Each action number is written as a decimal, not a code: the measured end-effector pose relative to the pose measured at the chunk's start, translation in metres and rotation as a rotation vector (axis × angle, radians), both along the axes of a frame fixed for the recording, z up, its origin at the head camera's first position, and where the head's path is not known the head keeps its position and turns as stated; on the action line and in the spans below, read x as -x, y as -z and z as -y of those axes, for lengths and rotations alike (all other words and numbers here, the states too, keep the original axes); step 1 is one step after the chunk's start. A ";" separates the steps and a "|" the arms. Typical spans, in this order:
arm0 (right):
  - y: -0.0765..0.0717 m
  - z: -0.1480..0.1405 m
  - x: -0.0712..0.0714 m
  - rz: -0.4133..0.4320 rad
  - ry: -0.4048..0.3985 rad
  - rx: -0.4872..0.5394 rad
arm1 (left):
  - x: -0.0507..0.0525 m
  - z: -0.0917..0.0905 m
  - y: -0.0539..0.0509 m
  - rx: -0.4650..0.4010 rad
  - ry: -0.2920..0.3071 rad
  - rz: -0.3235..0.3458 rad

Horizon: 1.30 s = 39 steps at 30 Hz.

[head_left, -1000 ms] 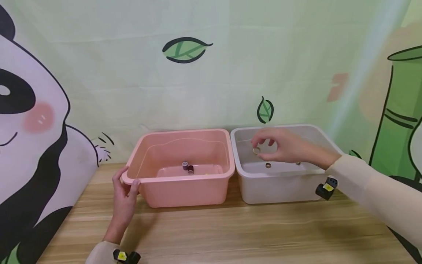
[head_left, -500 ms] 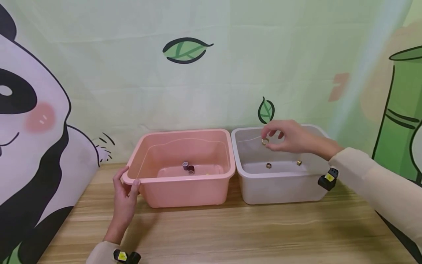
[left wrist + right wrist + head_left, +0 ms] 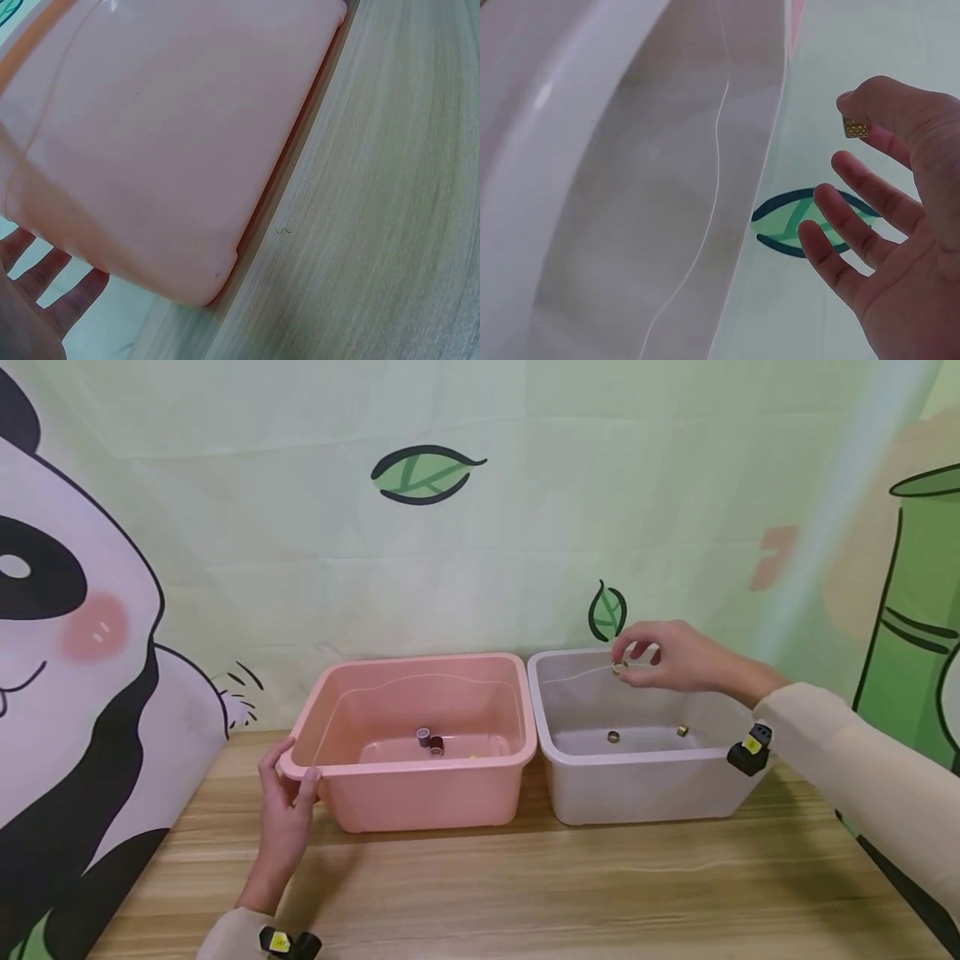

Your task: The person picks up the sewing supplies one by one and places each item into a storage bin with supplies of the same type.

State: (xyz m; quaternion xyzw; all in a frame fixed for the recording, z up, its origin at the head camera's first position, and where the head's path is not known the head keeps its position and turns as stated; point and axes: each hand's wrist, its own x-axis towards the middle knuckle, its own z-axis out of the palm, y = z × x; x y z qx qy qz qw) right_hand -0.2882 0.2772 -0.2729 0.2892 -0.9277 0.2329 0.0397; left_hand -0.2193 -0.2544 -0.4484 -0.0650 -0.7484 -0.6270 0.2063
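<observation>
My right hand (image 3: 675,656) pinches a gold ring (image 3: 619,667) between thumb and index finger, above the back part of the grey bin (image 3: 637,760). Close up in the right wrist view, the ring (image 3: 855,127) has a patterned band; the other fingers are spread away from it. On the bin's floor lie two more gold rings (image 3: 613,737), apart from each other. At the left, my left hand (image 3: 283,814) holds the front left corner of the pink bin (image 3: 420,793) by its rim. Inside are a purple ring (image 3: 423,737) and a dark ring (image 3: 437,745), close together.
Both bins stand side by side, rims nearly touching, on a wood-grain table (image 3: 525,893). Behind them hangs a pale green cloth backdrop (image 3: 300,527) printed with a panda and leaves. A small yellow bit (image 3: 474,756) shows inside the pink bin's front wall.
My right hand has risen and moved right and back with the pinched ring, uncovering the second gold ring in the grey bin. The left hand keeps its hold on the pink bin.
</observation>
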 end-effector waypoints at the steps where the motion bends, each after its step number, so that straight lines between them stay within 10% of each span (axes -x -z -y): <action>1: 0.000 -0.001 0.001 0.002 0.005 0.000 | 0.000 0.000 0.000 0.000 0.000 0.000; 39: 0.001 -0.033 0.021 0.050 0.165 -0.057 | -0.004 0.003 -0.001 0.017 0.004 0.014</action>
